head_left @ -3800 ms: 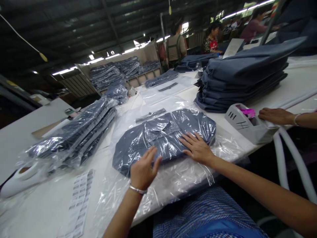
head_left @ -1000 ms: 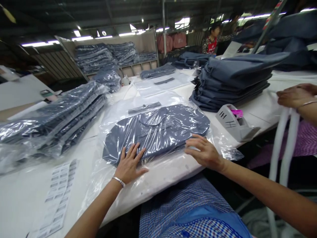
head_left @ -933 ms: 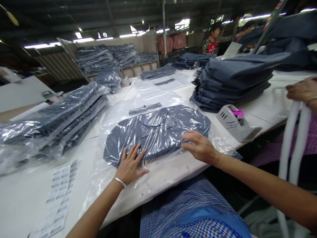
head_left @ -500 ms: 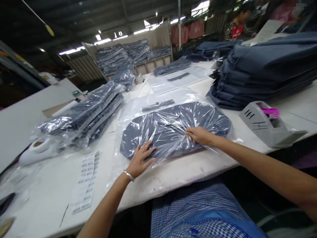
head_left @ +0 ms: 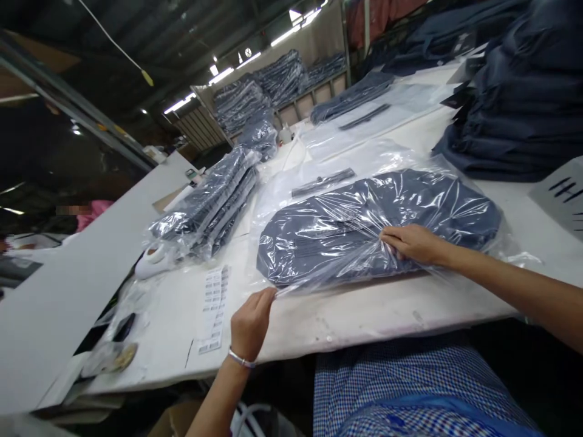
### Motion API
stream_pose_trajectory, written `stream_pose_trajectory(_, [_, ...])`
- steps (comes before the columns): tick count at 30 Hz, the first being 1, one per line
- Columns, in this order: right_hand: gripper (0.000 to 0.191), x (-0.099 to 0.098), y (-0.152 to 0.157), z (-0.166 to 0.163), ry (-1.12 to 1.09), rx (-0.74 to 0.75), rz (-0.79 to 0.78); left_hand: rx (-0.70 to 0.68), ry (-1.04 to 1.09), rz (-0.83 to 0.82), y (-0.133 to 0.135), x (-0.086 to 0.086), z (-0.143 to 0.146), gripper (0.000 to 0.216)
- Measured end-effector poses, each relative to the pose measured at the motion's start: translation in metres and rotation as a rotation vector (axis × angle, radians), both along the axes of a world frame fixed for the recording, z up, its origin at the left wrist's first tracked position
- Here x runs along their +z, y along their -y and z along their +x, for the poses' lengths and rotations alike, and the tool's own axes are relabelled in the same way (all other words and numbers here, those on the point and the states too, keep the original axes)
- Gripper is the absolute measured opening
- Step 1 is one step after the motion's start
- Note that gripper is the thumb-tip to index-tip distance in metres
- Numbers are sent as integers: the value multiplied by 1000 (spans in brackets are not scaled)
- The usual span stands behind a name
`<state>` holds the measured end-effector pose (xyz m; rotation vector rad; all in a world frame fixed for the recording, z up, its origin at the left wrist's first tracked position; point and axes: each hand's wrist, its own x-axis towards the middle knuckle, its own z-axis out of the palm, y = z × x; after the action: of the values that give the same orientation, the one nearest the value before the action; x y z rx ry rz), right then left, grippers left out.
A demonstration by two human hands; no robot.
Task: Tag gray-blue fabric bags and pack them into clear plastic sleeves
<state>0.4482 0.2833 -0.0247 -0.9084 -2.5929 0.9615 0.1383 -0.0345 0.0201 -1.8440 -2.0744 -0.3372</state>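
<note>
A folded dark blue fabric item (head_left: 319, 243) lies flat inside a clear plastic bag (head_left: 273, 182) in front of me; its exact kind is hard to make out. My left hand (head_left: 250, 321), with a bracelet on the wrist, pinches the bag's near left corner at the table edge. Over the middle of the fabric, my right hand (head_left: 414, 244) is closed on gathered plastic, and creases fan out from its fingers. Near the bag's far side runs a dark closure strip (head_left: 323, 182).
Bagged dark blue items are stacked (head_left: 204, 200) at the left. A barcode label sheet (head_left: 214, 309) lies nearer me. On the right stand a tall pile of dark blue fabric (head_left: 514, 121) and a grey tape dispenser (head_left: 562, 194). The table edge (head_left: 337, 340) runs close to my body.
My left hand has gone from lying spread on the bag to pinching its near left corner. My right hand keeps its grip on the plastic. The view has turned left.
</note>
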Motion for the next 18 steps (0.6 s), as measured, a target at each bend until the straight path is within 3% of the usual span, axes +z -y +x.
stream_pose_trajectory(4, [31, -3, 0, 1, -21, -20, 3, 77, 111, -126, -36, 14, -38, 35])
stream_pose_trajectory(8, [29, -3, 2, 0, -29, -73, 12, 9, 207, -252, -84, 16, -78, 35])
stream_pose_trajectory(13, [31, 2, 5, -4, -18, -133, 9, 32, 251, -338, -120, -5, -110, 40])
stream_pose_trajectory(18, [31, 5, 6, -8, -6, -179, -35, 152, 149, -239, -126, -24, -108, 41])
